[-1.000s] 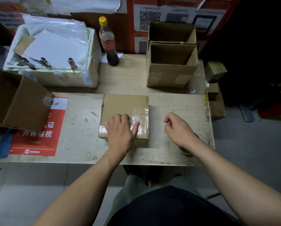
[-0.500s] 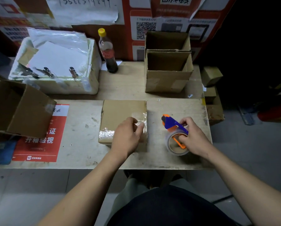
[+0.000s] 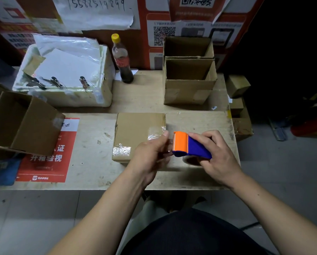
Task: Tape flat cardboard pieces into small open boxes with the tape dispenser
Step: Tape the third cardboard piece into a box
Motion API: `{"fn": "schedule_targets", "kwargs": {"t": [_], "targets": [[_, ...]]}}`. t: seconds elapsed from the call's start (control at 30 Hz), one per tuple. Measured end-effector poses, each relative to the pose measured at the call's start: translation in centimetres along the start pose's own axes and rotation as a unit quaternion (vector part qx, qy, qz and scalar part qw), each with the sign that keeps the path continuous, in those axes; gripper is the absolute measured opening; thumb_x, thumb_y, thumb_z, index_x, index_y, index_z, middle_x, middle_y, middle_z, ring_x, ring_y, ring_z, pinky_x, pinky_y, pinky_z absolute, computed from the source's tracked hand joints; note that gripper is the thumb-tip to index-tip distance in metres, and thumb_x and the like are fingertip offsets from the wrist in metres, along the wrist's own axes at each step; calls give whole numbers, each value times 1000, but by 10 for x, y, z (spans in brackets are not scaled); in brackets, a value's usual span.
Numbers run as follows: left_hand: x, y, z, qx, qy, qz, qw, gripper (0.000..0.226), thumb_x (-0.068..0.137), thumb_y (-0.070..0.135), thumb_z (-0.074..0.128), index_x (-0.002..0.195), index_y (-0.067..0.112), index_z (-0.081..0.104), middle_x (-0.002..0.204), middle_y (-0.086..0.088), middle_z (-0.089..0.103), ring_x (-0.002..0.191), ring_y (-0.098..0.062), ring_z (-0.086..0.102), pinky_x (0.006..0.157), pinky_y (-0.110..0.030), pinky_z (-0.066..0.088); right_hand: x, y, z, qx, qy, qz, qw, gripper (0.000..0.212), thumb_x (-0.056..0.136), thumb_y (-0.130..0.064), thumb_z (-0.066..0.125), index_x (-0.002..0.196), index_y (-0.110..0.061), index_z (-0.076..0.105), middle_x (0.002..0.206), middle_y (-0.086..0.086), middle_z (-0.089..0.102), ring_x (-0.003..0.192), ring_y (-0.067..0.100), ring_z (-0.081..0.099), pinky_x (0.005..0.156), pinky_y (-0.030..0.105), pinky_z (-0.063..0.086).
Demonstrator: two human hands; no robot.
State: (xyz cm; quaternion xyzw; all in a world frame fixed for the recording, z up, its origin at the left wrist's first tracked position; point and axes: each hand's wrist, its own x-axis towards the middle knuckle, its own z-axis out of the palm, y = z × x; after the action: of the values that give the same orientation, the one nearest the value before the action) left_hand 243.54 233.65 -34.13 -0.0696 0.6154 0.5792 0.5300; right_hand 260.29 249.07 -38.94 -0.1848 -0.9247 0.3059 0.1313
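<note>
A small brown cardboard box (image 3: 135, 129) lies bottom-up on the wooden table (image 3: 95, 172), with clear tape across its near part. My right hand (image 3: 216, 155) grips the blue and orange tape dispenser (image 3: 189, 146) just right of the box, its orange head pointing left. My left hand (image 3: 152, 153) rests over the box's near right corner, fingers curled at the dispenser's mouth, pinching the clear tape end.
Two open taped boxes (image 3: 189, 80) stand at the back right. Another open box (image 3: 23, 124) lies tipped at the left edge over a red sheet (image 3: 49, 153). A white foam crate (image 3: 65, 74) and a dark bottle (image 3: 121, 61) stand behind. Small boxes (image 3: 238, 85) sit off the right edge.
My right hand has lifted the dispenser from below the table edge and brought it left to the box. My left hand slid from the box top to the dispenser's mouth.
</note>
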Motion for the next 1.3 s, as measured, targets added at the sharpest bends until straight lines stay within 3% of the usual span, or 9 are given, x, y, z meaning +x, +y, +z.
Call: {"fn": "schedule_targets", "kwargs": {"t": [0.1,0.37,0.5,0.6,0.77,0.93,1.03,1.13,1.3], "targets": [[3,-3,-3,-47,-7,-18,999,17,93,22,72,79,13,74,70,-2,68,63,-12,58,67,-25,45,-1,-4,-4,17,-5,15,1000,94,73,3,79,150,-37,45,125,0,42,108,15,47,87,37,54],[8,13,-32,292,169,219,915,17,96,26,70,84,15,75,74,6,77,72,1,70,70,-11,48,-14,42,-24,-190,22,-66,979,61,87,-20,62,148,-20,53,109,17,51,94,31,50,75,46,53],[9,-11,3,538,162,404,722,11,86,16,73,77,17,66,68,-2,67,68,-27,63,63,-34,43,-10,24,7,-285,6,-105,953,66,79,-1,70,141,-22,62,101,14,53,85,34,50,69,41,43],[12,-17,18,627,139,452,619,17,82,20,76,74,19,61,62,-3,60,64,-30,56,64,-34,32,-1,35,18,-137,-69,148,977,67,86,-6,70,146,-34,55,103,-1,47,91,19,52,79,33,46],[21,0,-6,573,137,355,726,36,94,46,44,93,21,70,81,-3,74,81,-30,67,75,-43,51,1,85,25,22,-194,301,934,64,92,-6,64,145,-40,55,112,-1,49,103,16,53,91,22,39],[11,4,-9,523,113,353,768,18,99,33,61,91,21,72,82,7,76,83,-22,70,80,-40,51,6,87,32,-62,-272,314,908,63,94,-12,61,149,-39,49,128,1,44,126,23,37,109,29,30],[9,4,-13,492,102,338,796,16,99,30,64,89,20,72,80,11,75,82,-13,69,81,-36,52,26,53,19,89,-160,273,944,49,98,-7,54,142,-29,57,144,-4,46,139,13,36,118,32,29],[8,5,-18,447,100,326,827,17,98,30,66,86,20,72,77,13,74,78,-3,66,78,-26,50,43,-3,16,392,-91,232,886,28,105,-19,52,128,-18,68,133,-2,66,130,8,55,111,26,41],[10,-3,-30,360,131,278,881,13,97,29,69,87,21,72,74,11,75,71,1,68,68,-13,48,48,-27,40,519,-174,332,768,17,82,-22,78,90,-10,69,84,13,71,82,22,67,82,33,50]]}}
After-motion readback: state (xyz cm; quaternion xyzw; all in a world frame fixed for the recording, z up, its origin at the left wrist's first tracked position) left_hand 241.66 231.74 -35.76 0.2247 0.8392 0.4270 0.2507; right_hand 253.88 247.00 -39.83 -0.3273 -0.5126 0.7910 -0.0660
